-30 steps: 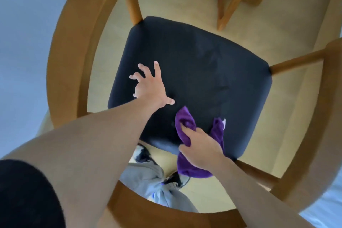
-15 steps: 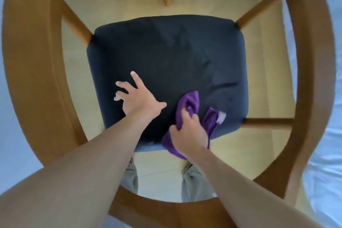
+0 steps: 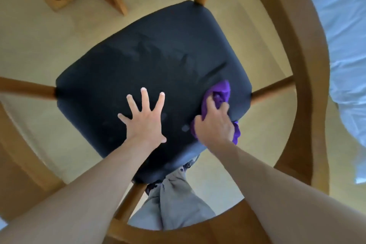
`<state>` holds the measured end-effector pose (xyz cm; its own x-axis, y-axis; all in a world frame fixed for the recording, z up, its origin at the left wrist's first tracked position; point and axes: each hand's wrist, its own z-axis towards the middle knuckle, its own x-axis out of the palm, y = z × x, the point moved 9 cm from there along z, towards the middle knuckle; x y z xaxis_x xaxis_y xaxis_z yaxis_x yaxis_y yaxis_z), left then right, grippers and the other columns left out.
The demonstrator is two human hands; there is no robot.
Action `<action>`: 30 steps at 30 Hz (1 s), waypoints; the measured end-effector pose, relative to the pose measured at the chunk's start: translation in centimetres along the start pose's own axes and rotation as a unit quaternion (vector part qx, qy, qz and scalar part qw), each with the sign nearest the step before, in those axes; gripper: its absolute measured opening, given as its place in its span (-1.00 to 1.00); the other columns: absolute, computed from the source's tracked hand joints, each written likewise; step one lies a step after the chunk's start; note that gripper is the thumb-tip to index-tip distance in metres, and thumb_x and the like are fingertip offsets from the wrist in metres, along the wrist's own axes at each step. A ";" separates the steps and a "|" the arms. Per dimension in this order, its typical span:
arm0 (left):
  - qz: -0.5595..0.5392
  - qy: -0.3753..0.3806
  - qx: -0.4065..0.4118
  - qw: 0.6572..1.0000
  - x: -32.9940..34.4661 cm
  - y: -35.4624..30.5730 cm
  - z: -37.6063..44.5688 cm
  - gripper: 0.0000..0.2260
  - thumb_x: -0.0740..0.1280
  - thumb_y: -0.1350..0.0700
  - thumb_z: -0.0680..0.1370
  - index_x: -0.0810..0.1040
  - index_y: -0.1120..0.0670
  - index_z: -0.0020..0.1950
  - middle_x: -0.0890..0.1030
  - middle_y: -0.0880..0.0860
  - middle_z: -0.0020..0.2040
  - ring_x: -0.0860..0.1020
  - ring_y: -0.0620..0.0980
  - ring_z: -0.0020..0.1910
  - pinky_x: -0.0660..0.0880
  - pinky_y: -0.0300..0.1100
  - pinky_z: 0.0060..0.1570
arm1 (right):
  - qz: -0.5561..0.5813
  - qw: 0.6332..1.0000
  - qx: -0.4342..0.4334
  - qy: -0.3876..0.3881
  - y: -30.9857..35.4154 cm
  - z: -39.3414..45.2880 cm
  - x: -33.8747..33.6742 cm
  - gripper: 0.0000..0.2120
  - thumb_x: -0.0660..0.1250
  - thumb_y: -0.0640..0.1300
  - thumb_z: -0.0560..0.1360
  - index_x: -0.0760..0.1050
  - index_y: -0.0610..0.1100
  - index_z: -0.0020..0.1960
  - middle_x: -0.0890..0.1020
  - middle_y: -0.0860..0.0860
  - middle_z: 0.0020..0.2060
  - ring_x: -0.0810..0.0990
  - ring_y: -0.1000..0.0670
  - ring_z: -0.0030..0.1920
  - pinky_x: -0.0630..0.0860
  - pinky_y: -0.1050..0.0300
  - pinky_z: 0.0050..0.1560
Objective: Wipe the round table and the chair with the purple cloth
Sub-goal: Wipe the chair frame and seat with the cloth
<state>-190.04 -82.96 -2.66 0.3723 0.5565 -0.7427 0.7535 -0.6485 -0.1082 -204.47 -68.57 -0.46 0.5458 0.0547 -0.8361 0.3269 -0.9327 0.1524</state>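
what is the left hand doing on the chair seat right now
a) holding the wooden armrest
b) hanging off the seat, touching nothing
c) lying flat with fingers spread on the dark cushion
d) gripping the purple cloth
c: the left hand lies flat with fingers spread on the dark seat cushion, while the right hand grips the purple cloth near the seat's edge.

Left hand (image 3: pixel 144 119) spread flat on dark chair seat (image 3: pixel 150 61); right hand (image 3: pixel 214 125), at seat's 4 o'clock edge, grips purple cloth (image 3: pixel 222 90); wooden frame (image 3: pixel 293 49) encircles.
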 end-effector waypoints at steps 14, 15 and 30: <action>0.102 0.029 0.004 0.994 -1.3 -0.7 -0.8 0.22 0.52 -0.35 0.33 -0.40 -0.18 0.57 -0.32 0.16 0.59 -0.11 0.41 0.55 0.35 0.38 0.33 | 0.251 0.954 0.162 0.038 -5.1 4.4 -5.4 -0.32 0.21 0.00 0.60 0.02 0.09 0.66 0.23 -0.15 0.50 0.40 -0.27 0.41 0.37 -0.08 0.37; 0.108 0.027 0.007 0.994 -1.3 -0.8 -0.8 0.22 0.52 -0.35 0.33 -0.40 -0.17 0.57 -0.31 0.18 0.59 -0.10 0.41 0.55 0.36 0.38 0.33 | 0.239 0.951 0.188 0.053 -5.1 5.1 -5.2 -0.28 0.21 0.00 0.60 -0.04 0.07 0.67 0.19 -0.16 0.51 0.38 -0.29 0.42 0.37 -0.09 0.36; 0.212 -0.040 0.257 0.942 -7.1 -3.4 2.7 -0.10 0.54 -0.14 0.42 0.08 -0.01 0.58 0.03 0.16 0.59 0.07 0.22 0.56 0.21 0.20 0.48 | 0.296 0.925 0.225 -0.084 -3.2 -2.8 -2.6 -0.45 0.24 -0.07 0.56 0.27 0.14 0.53 0.41 -0.13 0.33 0.50 -0.22 0.27 0.39 0.02 0.20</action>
<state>-196.71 -86.11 1.13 0.5225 0.1631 -0.8369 0.1765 -0.9810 -0.0810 -204.79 -64.77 2.67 0.3873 -0.5341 -0.7515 -0.3652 -0.8373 0.4069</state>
